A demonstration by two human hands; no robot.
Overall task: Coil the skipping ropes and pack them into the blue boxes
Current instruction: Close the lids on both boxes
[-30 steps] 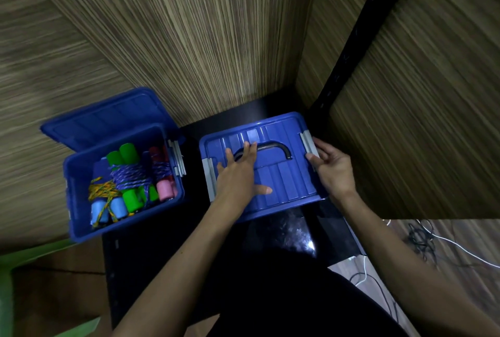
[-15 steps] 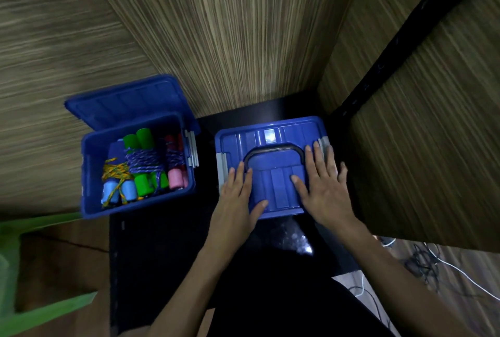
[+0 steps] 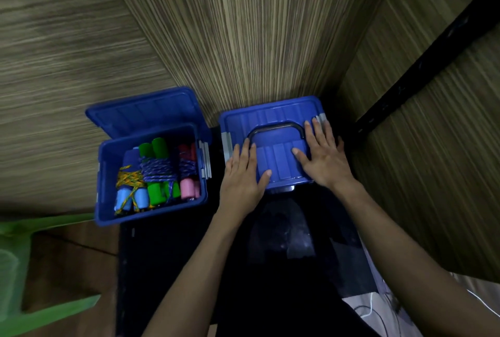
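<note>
I have both hands flat on the shut box's lid (image 3: 273, 120), fingers straight and pressing, holding nothing: left hand (image 3: 242, 174) at its near left corner, right hand (image 3: 323, 158) toward its right latch (image 3: 321, 118). The open box (image 3: 108, 174) with the coiled ropes (image 3: 157, 171) sits just beyond my left hand, so I judge that hand reaches its propped lid (image 3: 146, 112) first.

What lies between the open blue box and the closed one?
In the head view, only a bare strip of black tabletop separates the open box from the closed box.
</note>
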